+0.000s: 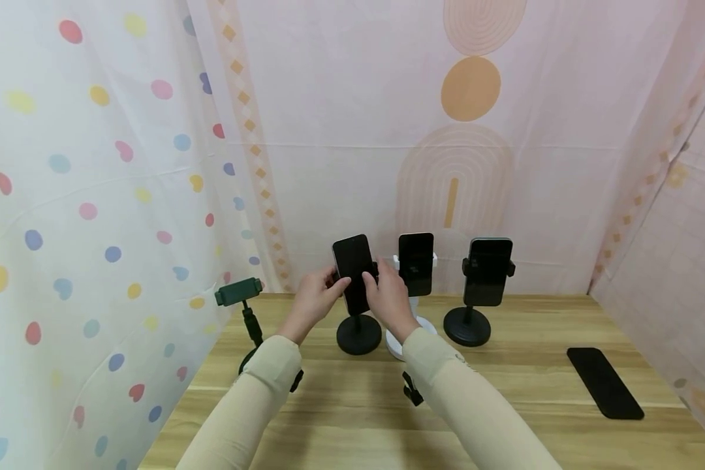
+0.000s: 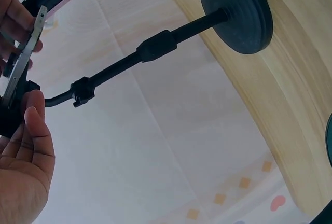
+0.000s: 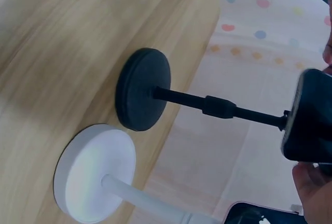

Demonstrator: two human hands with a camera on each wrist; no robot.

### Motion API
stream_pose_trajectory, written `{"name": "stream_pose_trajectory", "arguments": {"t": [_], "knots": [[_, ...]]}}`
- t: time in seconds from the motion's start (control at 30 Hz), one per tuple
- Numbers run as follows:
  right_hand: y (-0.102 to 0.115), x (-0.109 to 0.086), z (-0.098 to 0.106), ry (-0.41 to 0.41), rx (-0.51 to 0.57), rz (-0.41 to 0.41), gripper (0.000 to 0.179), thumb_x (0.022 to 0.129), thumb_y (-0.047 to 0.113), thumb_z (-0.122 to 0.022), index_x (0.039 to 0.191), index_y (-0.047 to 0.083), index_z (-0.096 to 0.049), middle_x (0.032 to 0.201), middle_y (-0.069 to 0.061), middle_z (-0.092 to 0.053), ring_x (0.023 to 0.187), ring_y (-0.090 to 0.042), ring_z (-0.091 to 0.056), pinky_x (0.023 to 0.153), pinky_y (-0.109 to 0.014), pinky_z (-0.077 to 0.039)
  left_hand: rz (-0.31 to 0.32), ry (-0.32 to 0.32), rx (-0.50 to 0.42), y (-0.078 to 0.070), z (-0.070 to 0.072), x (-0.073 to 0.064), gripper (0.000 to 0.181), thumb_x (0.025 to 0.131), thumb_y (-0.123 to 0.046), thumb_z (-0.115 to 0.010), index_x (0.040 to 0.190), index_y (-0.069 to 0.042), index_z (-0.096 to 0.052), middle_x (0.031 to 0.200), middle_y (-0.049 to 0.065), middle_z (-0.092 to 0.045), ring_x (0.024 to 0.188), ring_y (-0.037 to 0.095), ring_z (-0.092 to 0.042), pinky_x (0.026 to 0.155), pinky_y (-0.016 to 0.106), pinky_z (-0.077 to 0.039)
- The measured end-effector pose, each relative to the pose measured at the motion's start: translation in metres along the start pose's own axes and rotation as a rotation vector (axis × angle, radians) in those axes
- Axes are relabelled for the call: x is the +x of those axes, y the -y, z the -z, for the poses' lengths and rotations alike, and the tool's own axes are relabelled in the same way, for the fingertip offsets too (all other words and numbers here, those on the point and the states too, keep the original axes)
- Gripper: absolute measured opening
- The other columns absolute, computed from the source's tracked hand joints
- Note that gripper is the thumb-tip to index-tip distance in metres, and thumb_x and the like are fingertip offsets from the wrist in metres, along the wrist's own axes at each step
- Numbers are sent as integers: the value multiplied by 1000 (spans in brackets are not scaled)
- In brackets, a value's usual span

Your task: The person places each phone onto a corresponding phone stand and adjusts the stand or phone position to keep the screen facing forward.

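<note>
A black smartphone [image 1: 352, 258] stands tilted in the clamp of a black phone stand, above its round base [image 1: 358, 335]. My left hand [image 1: 314, 297] holds the phone's left side, thumb on the screen. On the right edge, my right hand [image 1: 390, 294] grips the phone and clamp, its thumb also over the screen. From the left wrist view, the phone [image 2: 23, 60] appears edge-on, with the left hand [image 2: 26, 167] at the holder and the stand's pole [image 2: 119, 66] running to the base. The right wrist view has the right hand [image 3: 316, 193] at the phone's edge.
Right of the hands, a white stand [image 1: 427, 324] and a black stand [image 1: 467, 326] each hold a phone. A green empty holder [image 1: 238, 292] stands left. Another black phone [image 1: 605, 383] lies flat on the wooden table [image 1: 352, 431]. Curtains [image 1: 329, 98] hang behind.
</note>
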State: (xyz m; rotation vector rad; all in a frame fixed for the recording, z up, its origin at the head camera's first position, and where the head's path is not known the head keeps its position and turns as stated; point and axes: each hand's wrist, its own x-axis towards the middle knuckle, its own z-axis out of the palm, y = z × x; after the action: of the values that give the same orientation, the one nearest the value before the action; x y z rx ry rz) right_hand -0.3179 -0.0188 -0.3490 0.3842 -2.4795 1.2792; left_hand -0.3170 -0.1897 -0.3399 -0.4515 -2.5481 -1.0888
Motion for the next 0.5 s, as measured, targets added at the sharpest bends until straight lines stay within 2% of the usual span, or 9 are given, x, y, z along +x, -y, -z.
{"name": "stream_pose_trajectory", "arguments": {"t": [0.1,0.27,0.5], "knots": [[1,5,2,12,11,-10,48,105,23,-51,147,1,-43,144,-21,-49,129,-37,-50,106,-50,-39,15,6,-8,0,0,2,21,101,-26,-61,107,-8,-69,83,3,-69,72,16,-62,66,33,-49],[1,7,1,1,21,-17,38,103,22,-57,136,3,-56,133,-17,-58,117,-33,-58,99,-47,-46,49,19,-41,2,3,2,18,101,-24,-60,106,-9,-68,86,4,-69,74,18,-60,67,34,-48],[0,8,-1,-5,38,-39,36,101,23,-60,132,4,-59,124,-14,-63,109,-30,-62,93,-46,-49,43,8,-54,6,3,4,17,102,-25,-59,103,-10,-66,85,4,-67,75,19,-59,68,34,-47]]}}
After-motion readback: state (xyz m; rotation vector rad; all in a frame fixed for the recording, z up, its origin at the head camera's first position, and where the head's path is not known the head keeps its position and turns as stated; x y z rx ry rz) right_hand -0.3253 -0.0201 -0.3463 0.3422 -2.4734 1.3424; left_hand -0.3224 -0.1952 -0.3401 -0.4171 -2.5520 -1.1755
